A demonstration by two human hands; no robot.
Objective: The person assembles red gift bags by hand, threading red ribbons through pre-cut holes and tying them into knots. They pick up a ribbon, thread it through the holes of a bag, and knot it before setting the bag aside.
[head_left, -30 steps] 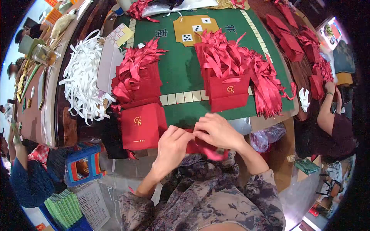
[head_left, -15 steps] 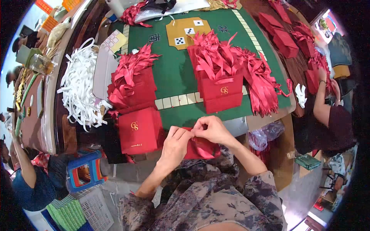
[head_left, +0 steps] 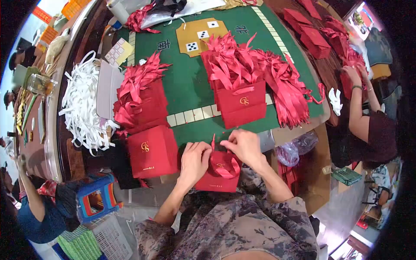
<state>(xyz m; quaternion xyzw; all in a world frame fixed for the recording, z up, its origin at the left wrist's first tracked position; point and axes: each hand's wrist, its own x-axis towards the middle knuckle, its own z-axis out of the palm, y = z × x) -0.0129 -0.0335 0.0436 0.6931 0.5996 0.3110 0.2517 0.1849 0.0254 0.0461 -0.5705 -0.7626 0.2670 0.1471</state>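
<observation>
A small red gift bag (head_left: 216, 181) with gold lettering lies against my lap, and a red ribbon (head_left: 234, 170) loops over its front. My left hand (head_left: 196, 161) is closed at the bag's upper left edge, fingertips pressed together beside the ribbon. One ribbon end stands upright between my hands. Just above the bag's upper right, my right hand (head_left: 245, 148) has its thumb and fingers bent together; whatever lies between them is too small to make out. Left of my hands lies a stack of flat red bags (head_left: 151, 151) with gold print.
On the green tabletop (head_left: 186, 86) stand red bags with ribbon handles (head_left: 242, 104), another ribboned bundle (head_left: 145, 104) and a heap of loose red ribbons (head_left: 288, 93). White ribbons (head_left: 84, 104) pile up at left. Co-workers sit on both sides, one with an arm (head_left: 362, 99) at red bags.
My hands have moved apart, the right one upward and right. The bag now shows its printed front, and a ribbon end stands up between my hands. The view has shifted slightly.
</observation>
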